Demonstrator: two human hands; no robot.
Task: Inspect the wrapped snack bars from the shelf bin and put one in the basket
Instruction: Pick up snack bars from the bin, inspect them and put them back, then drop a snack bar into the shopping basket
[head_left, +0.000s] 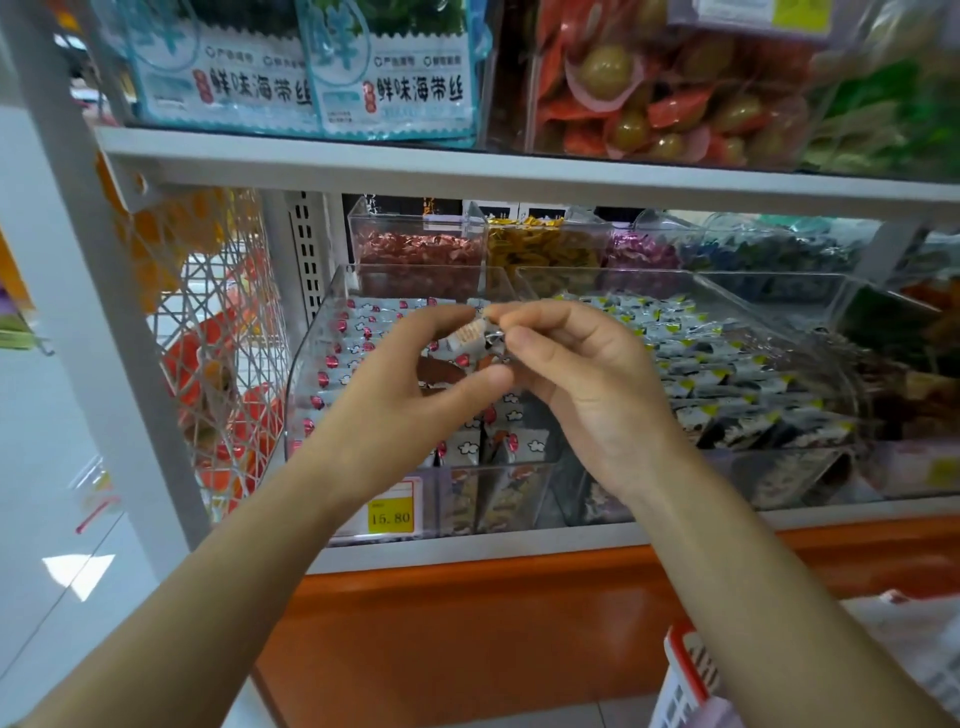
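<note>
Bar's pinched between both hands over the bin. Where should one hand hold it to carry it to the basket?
Likely the right hand, since the basket sits low on that side: pinch the snack bar across its flat faces near the middle, thumb from below, forefinger from above. The wrapper's end is thin and may slip.

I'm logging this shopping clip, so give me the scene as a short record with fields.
left hand: pinches the snack bar
right hand: pinches the same bar's other end
snack bar: wrapped, held over the bin
bin: clear, on the shelf, full of wrapped bars
basket: red and white, lower right, bar not in it
price tag: yellow, reads 15.80, on the bin front
</note>
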